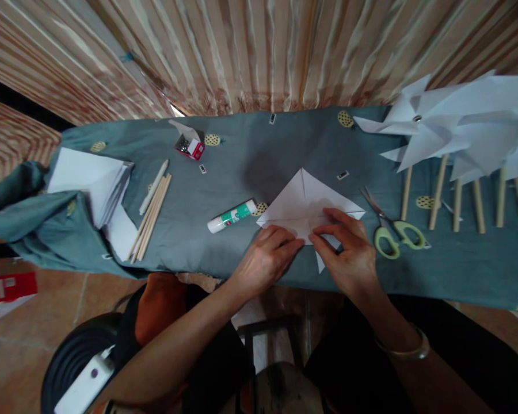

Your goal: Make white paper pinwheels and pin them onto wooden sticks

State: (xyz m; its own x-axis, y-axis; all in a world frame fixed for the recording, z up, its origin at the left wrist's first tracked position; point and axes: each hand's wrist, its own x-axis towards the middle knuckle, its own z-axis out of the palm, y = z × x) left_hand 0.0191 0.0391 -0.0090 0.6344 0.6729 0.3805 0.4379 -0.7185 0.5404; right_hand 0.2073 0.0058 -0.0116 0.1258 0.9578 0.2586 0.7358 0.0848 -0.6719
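Observation:
A creased white paper sheet lies on the cloth, turned with one corner pointing away from me. My left hand pinches its near edge, thumb and fingers together. On the right, my right hand grips the same near part, with a folded flap sticking out below. Both hands' fingertips almost meet at the middle of that edge. A glue stick with a green label lies left of the paper. Scissors with light green handles rest, blades apart, just right of my right hand.
White paper pinwheels on wooden sticks lie at the right. On the left are a paper stack, wooden sticks, a white pen-like stick and a small red box of metal pieces. A grey-green cloth covers the table.

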